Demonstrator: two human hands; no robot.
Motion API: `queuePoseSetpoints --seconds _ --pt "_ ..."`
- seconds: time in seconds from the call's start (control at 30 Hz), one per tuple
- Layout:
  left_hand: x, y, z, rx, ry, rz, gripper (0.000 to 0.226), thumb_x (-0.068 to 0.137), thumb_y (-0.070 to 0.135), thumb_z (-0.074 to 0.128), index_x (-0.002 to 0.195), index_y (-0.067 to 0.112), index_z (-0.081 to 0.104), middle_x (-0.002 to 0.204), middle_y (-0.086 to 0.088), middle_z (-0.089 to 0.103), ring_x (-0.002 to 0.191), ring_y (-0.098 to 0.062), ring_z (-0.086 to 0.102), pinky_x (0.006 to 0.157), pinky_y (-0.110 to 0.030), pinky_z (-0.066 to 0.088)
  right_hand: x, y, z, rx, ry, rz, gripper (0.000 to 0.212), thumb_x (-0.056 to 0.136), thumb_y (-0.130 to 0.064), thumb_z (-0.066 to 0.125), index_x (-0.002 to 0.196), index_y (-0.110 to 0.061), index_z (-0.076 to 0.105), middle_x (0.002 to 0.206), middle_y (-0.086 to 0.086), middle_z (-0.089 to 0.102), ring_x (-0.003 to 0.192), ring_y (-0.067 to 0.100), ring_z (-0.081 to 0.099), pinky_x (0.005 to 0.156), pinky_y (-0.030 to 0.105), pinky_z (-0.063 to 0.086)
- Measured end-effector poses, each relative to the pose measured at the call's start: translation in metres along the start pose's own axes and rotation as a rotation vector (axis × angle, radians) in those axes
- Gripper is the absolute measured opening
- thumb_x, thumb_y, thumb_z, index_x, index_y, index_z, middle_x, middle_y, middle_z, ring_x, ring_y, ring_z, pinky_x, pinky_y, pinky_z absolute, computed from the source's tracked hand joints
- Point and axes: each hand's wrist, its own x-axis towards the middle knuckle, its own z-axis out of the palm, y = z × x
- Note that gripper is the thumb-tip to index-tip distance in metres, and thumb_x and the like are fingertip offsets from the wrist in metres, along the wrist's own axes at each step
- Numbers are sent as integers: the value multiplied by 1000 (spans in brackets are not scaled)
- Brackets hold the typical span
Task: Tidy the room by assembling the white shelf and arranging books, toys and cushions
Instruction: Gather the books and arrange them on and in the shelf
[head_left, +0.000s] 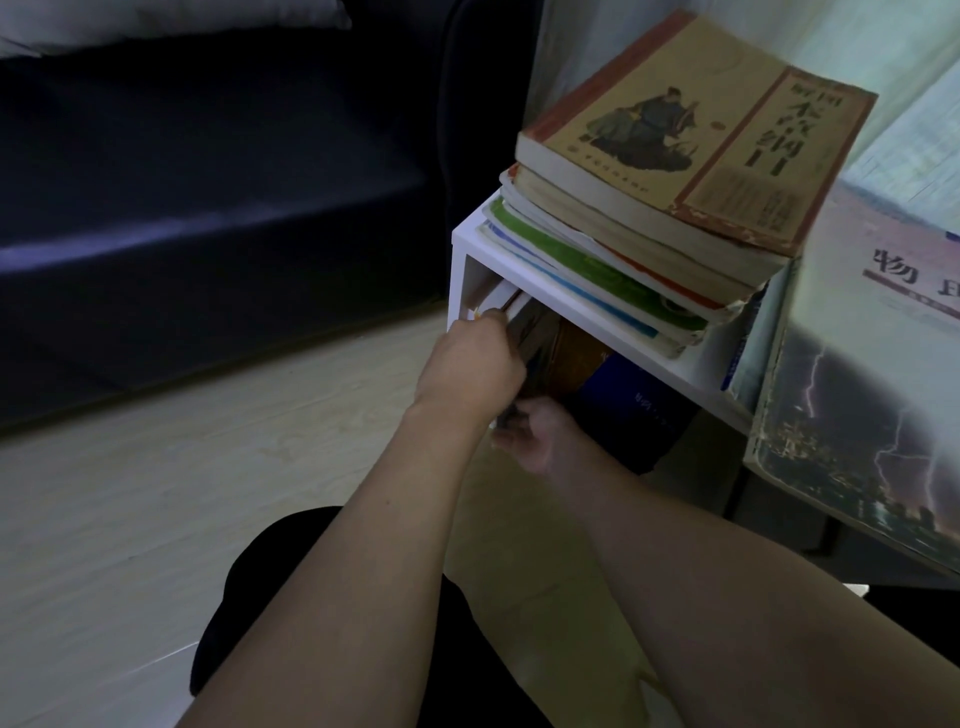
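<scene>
A white shelf (470, 244) stands on the floor beside a dark sofa. A stack of books (649, 208) lies flat on its top board, with a tan illustrated book (691, 130) uppermost. Inside the left compartment several books stand upright, among them a brown one (576, 358) and a dark blue one (639, 410). My left hand (470, 371) grips the top edge of the upright books at the compartment's left. My right hand (530, 441) holds their lower edge from underneath. A large book with lightning on its cover (852, 415) leans at the right.
The dark blue sofa (208, 197) fills the upper left, with a pale cushion (171, 21) on it. Light wood floor (182, 467) spreads in front. My dark-clothed knee (291, 571) is at the bottom. A pale curtain (883, 47) hangs behind the shelf.
</scene>
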Motion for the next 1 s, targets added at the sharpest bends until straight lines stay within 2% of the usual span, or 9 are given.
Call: queuePoseSetpoints --seconds 0.07,0.17,0.27,0.37,0.47,0.6,0.73,0.87,1.0 --pt "2 -2 1 15 -8 3 9 92 9 41 84 12 44 85 -14 52 74 -32 48 62 -33 36 2 0 1 18 -10 -27 20 100 -9 40 112 -5 55 88 9 54 86 22 50 105 36 39" --pt "4 -5 3 6 5 -10 12 94 10 40 85 14 46 87 -17 56 78 -37 54 63 -34 38 8 2 2 10 -23 -78 31 100 -10 40 129 -11 52 92 8 55 77 19 50 92 36 44" --pt "5 -6 5 -11 11 -16 13 95 11 41 84 15 46 85 -15 54 79 -36 55 64 -35 40 8 2 1 13 -48 -115 35 99 -11 43 132 -16 52 120 12 55 100 24 54 102 40 43" --pt "5 -6 8 -36 39 -14 16 99 17 41 84 15 47 81 -12 52 79 -35 57 65 -36 45 4 -1 -1 1 -55 -151 36 96 -9 45 130 -19 53 127 12 53 119 28 50 95 37 48" --pt "6 -6 9 -42 48 12 22 103 27 38 87 14 46 82 -12 55 79 -36 59 66 -37 48 0 -1 0 -42 -35 -140 35 97 -8 43 129 -16 53 105 8 56 91 19 55 76 29 49" --pt "8 -6 11 -14 68 21 21 101 30 40 92 13 48 88 -17 63 79 -37 61 65 -39 51 -1 2 -2 -243 14 -135 35 98 -12 41 132 -7 49 85 0 53 74 10 49 104 38 40" --pt "7 0 7 5 74 -1 21 100 31 45 91 12 51 85 -11 61 78 -32 61 62 -35 46 -17 -1 -9 -369 55 -243 41 97 -9 44 137 -1 45 98 2 54 73 8 48 104 42 39" --pt "-6 3 0 -4 10 -65 24 97 33 50 108 13 57 94 -11 65 82 -27 63 70 -37 55 -54 -4 -22 -588 105 -340 39 96 -2 42 134 1 48 132 20 53 101 27 54 99 38 41" --pt "-33 11 -16 -10 18 -117 23 97 31 47 112 17 59 96 -8 66 81 -23 64 60 -30 49 -102 -4 -31 -786 100 -386 35 96 -6 43 129 -1 54 131 21 54 121 35 51 100 39 43"
